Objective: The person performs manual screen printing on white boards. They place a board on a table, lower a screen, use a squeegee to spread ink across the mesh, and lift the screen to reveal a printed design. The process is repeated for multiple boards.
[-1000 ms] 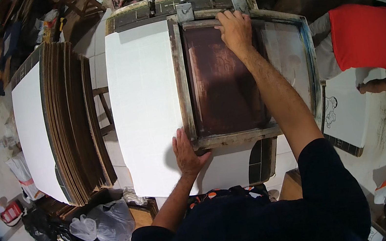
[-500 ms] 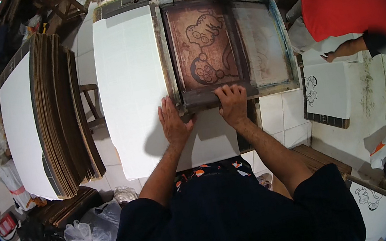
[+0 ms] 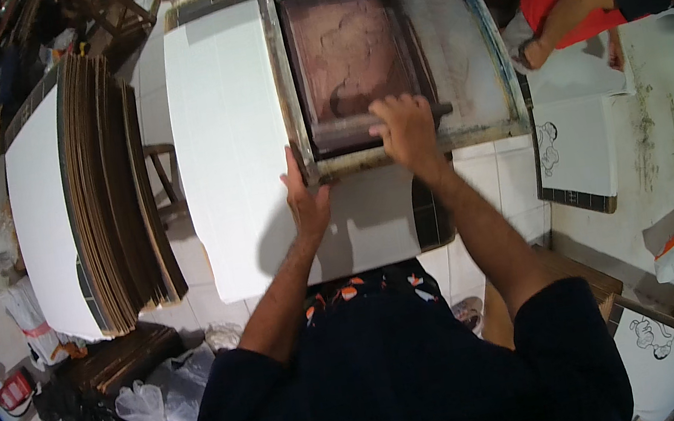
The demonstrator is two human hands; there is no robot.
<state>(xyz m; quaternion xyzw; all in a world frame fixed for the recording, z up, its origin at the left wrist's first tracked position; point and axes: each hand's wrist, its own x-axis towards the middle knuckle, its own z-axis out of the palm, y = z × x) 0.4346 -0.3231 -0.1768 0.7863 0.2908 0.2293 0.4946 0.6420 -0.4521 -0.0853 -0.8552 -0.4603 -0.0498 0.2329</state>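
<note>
My right hand is wrapped round the dark bar of a squeegee, which lies across the near part of an ink-stained mesh. Brownish ink covers the mesh, and the outline of a drawing shows only faintly there. A worn screen printing frame, clamped by hinges at its far side, surrounds the mesh. At its near left corner my left hand grips the frame, fingers along the side and thumb at the near edge. Under the frame spreads white fabric on a board; what lies beneath the mesh is hidden.
On the left stands a row of upright boards with white fabric on the outer one. A co-worker's arm reaches over white fabric at the far right. Printed fabric lies on a board below it. Plastic bags sit at lower left.
My right hand has pushed the squeegee away from me, off the frame's near edge. The drawing on the mesh has grown fainter. My left hand stays at the corner. The co-worker's arm has shifted.
</note>
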